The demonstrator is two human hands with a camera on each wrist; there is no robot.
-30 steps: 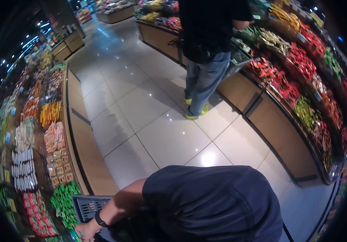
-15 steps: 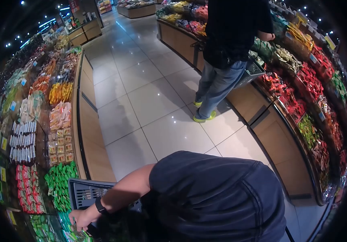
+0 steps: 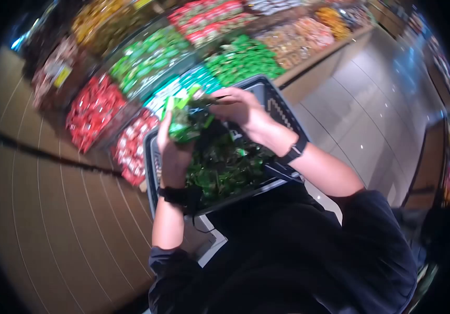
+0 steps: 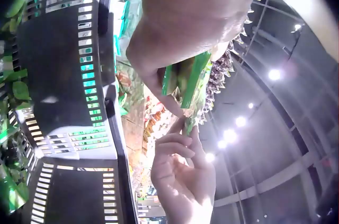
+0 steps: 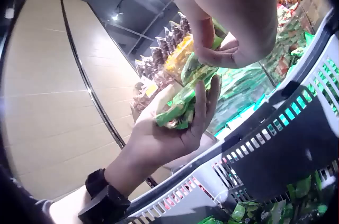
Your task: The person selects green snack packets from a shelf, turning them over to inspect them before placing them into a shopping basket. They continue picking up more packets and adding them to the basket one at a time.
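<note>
My left hand holds a bundle of green snack packets in its palm, just above a dark plastic shopping basket. My right hand reaches in from the right and pinches the top of the bundle. In the right wrist view the left hand cups the packets while the right-hand fingers nip them from above. In the left wrist view the left hand clasps the packets, and the right hand touches their lower edge. More green packets fill the basket.
Display bins of red packets and green packets run along the counter behind the basket. A wooden panel lies at the left and a tiled floor at the right. The slotted basket wall is close under both hands.
The view has swung from the aisle and another shopper down onto the basket. My left hand, which was reaching among the green packets, now holds a bundle, and the right hand has joined it.
</note>
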